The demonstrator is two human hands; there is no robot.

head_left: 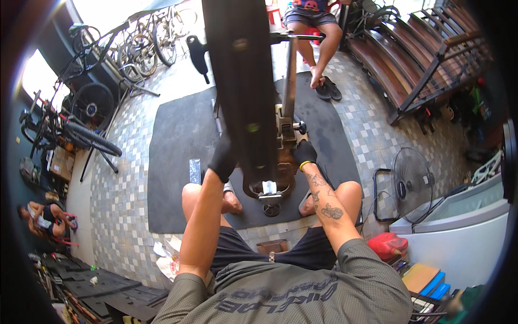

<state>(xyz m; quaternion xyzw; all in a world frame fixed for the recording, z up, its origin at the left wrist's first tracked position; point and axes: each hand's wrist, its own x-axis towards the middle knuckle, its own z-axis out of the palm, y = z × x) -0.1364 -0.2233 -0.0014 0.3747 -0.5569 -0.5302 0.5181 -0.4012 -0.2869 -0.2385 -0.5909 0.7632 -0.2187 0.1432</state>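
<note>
A bicycle wheel (240, 81) stands upright before me, its wide black rim seen edge-on. It sits in a metal truing stand (288, 75), whose base and upright show beside and below it. My left hand (222, 157), in a black glove, is against the wheel's left side, with its fingers hidden behind the rim. On the other side, my right hand (305, 153) in a black glove is just below a dark knob (300, 128) on the stand. Its fingers look curled, but what they hold is hidden. A small patterned slab (195, 171) lies left of my left hand.
A black mat (172, 129) lies under the stand and my feet. A person (313, 32) sits ahead; black sandals (328, 89) lie nearby. A floor fan (410, 181) and a white freezer (458, 237) stand right, a bike (70, 129) left. Another person (46, 218) sits far left.
</note>
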